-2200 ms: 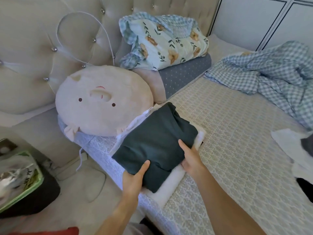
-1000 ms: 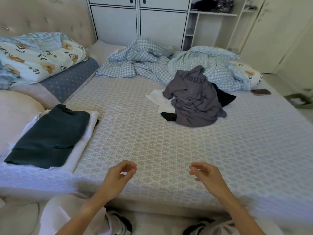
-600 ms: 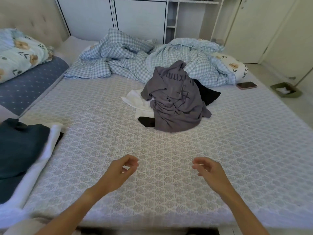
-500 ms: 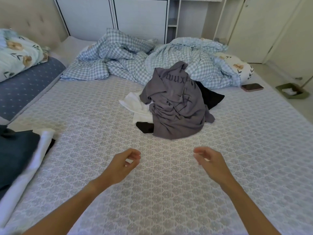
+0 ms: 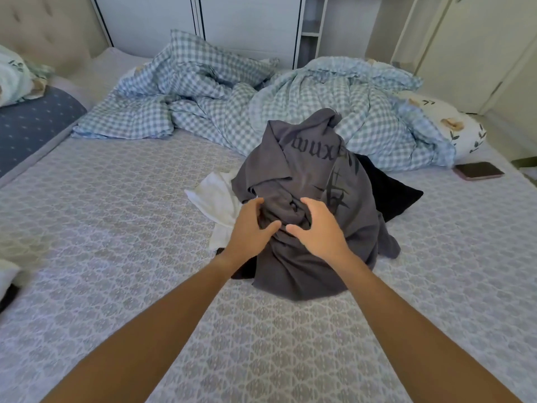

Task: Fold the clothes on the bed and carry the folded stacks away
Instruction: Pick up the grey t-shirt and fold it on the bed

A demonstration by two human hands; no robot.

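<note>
grey printed t-shirt (image 5: 313, 181) sits crumpled in a heap at the middle of the bed (image 5: 116, 199), on top of the small clothes pile. a white garment (image 5: 215, 196) pokes out from under it at 9 o'clock, and a black garment (image 5: 389, 193) shows at 3 o'clock. the left hand (image 5: 250, 228) and right hand (image 5: 319, 231) are both on the near face of the heap, side by side, fingers spread and curved into the grey folds; whether either has actually closed on the cloth, i cannot tell. a blue checked duvet (image 5: 232, 106) lies bunched beyond the pile at 12 o'clock. a phone (image 5: 479, 170) lies flat on the sheet at 2 o'clock from the pile, well apart from it, just beside the duvet's edge. a floral pillow (image 5: 453, 132) is partly tucked under the duvet above the phone.
</note>
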